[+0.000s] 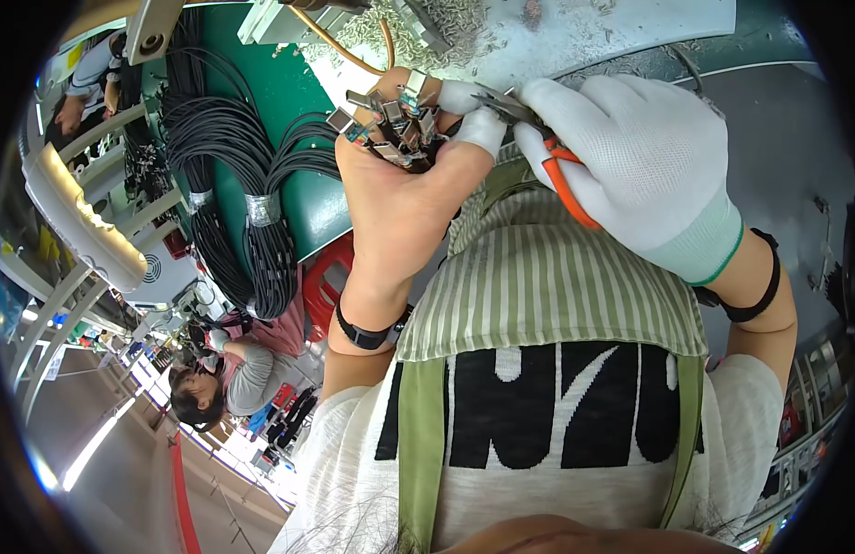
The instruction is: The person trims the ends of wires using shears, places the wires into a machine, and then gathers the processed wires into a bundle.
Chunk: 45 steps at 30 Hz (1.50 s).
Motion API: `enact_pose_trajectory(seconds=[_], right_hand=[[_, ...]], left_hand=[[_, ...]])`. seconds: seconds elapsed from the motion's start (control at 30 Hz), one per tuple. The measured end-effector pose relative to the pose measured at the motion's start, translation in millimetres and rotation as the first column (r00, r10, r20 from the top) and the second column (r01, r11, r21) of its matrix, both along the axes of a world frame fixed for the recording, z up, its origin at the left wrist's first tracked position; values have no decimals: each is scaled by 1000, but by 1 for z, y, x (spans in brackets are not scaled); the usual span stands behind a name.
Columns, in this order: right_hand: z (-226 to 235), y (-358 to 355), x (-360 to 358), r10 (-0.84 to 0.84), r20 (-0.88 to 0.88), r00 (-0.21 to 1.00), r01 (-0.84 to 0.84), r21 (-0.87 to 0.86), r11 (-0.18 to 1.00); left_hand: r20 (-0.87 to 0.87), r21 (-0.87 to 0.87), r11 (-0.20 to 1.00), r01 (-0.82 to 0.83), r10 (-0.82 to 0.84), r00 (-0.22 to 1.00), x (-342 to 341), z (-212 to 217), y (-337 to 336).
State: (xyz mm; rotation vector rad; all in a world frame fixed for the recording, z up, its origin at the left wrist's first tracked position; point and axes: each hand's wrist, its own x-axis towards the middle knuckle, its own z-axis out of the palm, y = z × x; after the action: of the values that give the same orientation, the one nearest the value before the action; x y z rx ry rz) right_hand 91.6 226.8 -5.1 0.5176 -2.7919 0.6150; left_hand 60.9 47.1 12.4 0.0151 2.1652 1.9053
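Observation:
My left hand (395, 217), bare apart from white covers on the thumb and a finger, is closed around a bunch of small metal-shelled cable connectors (404, 129). Little circuit boards and coloured wires show behind their shells. In a white knit glove with a green cuff, my right hand (644, 152) grips a pair of cutting pliers (566, 183) with red-orange handles. The jaws lie close to the left thumb and fingertip. Whether they touch a wire there, I cannot tell.
Bundles of black cables (229, 152) lie on the green tabletop (261, 55) at the left and hang over its edge. Small clippings (455, 28) litter a pale sheet (612, 32) beyond my hands. A lamp (81, 222) and a red stool (326, 277) stand left; co-workers (257, 374) sit farther off.

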Motion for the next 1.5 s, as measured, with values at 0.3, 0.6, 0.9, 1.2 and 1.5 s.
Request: enact_pose_trajectory(seconds=[0.3,0.6,0.9,1.2,1.5], right_hand=[[0,7,2,134,129,983,-109,-183,977],[-7,-11,8,139,176,975,-8,-592,806],[-11,-13,10,128,155,980,-14,-581,813],[-10,-14,3,-13,60,998,35,-390,920],[-25,-4,-9,260,357,897,18,-619,785]], left_hand=[[-81,-21,1000,-1,-1,997,0,-8,-2],[25,88,995,-39,37,999,-1,-7,-4],[-49,113,988,-104,110,993,-2,-12,1],[-18,-1,999,-32,32,999,-2,-8,1],[288,217,976,6,-70,955,-8,-21,-15]])
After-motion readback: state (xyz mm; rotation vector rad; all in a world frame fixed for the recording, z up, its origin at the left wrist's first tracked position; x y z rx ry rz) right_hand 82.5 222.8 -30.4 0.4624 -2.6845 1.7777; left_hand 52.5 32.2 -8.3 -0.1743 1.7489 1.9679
